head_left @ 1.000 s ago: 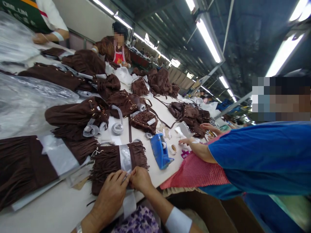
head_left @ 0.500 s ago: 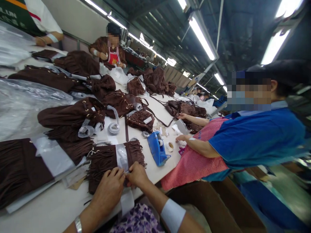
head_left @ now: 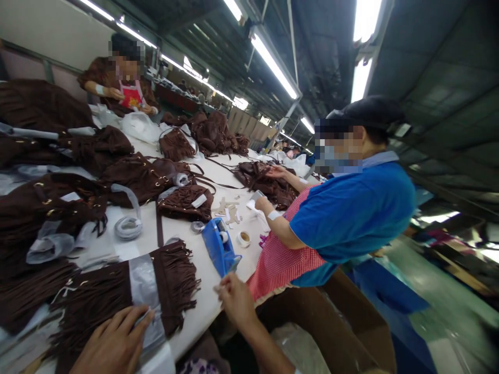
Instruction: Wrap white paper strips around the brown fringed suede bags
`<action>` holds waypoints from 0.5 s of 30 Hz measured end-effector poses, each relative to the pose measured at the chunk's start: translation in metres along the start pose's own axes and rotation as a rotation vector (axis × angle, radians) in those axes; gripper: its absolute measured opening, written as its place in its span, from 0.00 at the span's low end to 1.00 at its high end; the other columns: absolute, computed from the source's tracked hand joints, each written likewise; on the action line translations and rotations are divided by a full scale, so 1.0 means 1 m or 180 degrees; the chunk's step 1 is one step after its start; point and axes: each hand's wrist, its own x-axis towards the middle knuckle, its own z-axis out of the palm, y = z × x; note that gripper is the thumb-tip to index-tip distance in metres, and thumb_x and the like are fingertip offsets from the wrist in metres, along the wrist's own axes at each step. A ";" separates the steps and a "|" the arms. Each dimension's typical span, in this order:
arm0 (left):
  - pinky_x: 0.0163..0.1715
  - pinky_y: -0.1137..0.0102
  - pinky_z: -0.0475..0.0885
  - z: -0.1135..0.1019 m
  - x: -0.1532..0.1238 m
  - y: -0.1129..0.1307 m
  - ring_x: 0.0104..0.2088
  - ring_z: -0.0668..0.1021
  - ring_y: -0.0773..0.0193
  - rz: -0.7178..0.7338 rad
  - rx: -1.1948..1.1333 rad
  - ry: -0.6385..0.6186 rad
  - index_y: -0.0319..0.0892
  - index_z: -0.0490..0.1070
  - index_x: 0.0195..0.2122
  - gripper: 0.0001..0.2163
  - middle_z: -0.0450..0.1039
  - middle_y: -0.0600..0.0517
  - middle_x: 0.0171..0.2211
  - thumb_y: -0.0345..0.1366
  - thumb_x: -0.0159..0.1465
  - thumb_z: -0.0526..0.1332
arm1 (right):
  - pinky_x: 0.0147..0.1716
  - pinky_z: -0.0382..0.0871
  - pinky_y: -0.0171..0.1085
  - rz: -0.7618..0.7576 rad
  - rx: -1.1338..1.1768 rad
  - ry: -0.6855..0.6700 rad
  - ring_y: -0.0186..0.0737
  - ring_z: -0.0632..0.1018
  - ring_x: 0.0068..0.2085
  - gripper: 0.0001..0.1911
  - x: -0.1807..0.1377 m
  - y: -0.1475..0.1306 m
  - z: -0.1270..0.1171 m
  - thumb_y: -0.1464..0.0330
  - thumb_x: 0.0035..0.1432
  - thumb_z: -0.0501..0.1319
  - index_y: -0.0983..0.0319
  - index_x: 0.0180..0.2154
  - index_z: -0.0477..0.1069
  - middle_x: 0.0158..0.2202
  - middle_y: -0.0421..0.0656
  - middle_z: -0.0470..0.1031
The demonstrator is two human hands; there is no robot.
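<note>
My left hand (head_left: 117, 337) lies spread on a dark brown fringed bag (head_left: 102, 291), its fingertips on the clear plastic band (head_left: 145, 283) wrapped round it. The bag lies flat at the table's near edge. My right hand (head_left: 236, 304) is in the air beside the near end of a blue tape dispenser (head_left: 215, 248), thumb and fingers drawn together. Whether a bit of tape is between them is too small to make out. A roll of tape (head_left: 244, 238) lies just right of the dispenser.
Several brown bags (head_left: 187, 202) crowd the white table (head_left: 177, 224), with a coil of plastic strip (head_left: 128, 227) among them. At the right, a co-worker in a blue shirt (head_left: 351, 202) handles a brown bag. Another person (head_left: 117, 83) works across the table.
My right hand has left the bag's plastic band and moved right, to the tape dispenser. My left hand has flattened onto the bag. The view has turned to the right.
</note>
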 end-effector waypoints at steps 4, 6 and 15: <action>0.46 0.59 0.72 0.012 -0.005 -0.010 0.51 0.76 0.51 0.0093 0.0085 -0.0010 0.52 0.75 0.53 0.19 0.77 0.49 0.52 0.35 0.61 0.56 | 0.49 0.65 0.39 -0.0090 -0.0008 0.0976 0.45 0.75 0.51 0.18 0.058 0.026 -0.053 0.59 0.62 0.57 0.63 0.49 0.69 0.51 0.51 0.74; 0.46 0.61 0.72 0.012 -0.006 -0.011 0.52 0.76 0.52 0.0074 0.0107 -0.0056 0.53 0.74 0.53 0.19 0.76 0.49 0.53 0.36 0.61 0.56 | 0.46 0.67 0.38 0.0051 0.0149 0.0622 0.45 0.76 0.47 0.17 0.085 0.034 -0.060 0.58 0.60 0.59 0.64 0.43 0.73 0.47 0.51 0.77; 0.48 0.62 0.73 0.008 -0.007 -0.013 0.52 0.75 0.52 0.0097 0.0006 -0.0112 0.52 0.73 0.54 0.19 0.75 0.49 0.54 0.36 0.61 0.58 | 0.32 0.67 0.31 0.0414 0.0983 -0.0135 0.34 0.75 0.30 0.10 0.121 0.041 -0.039 0.64 0.53 0.62 0.64 0.26 0.72 0.26 0.40 0.78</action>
